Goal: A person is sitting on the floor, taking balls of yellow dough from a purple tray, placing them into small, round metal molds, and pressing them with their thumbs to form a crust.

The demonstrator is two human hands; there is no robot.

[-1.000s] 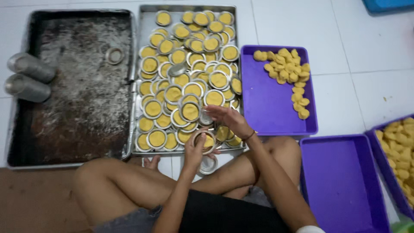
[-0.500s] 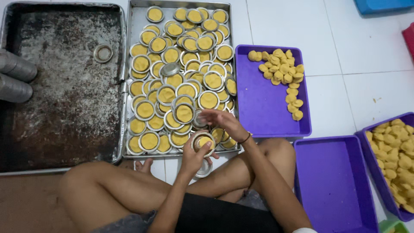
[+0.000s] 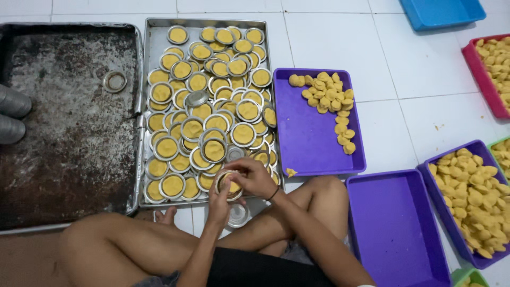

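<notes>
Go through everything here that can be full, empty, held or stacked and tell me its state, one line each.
Left hand: gripping the held mould.
Right hand: fingers over the held mould.
Held mould: filled with yellow dough.
Steel tray: crowded with filled moulds.
Dark tray: holds one empty ring.
Purple tray: partly filled with dough pieces.
Near purple tray: empty.
Blue tray: looks empty.
Right purple tray: heaped with pieces.

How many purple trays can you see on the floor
3: one purple tray beside the metal baking tray with some dough pieces, one empty by the knee, one full at the right edge.
</notes>
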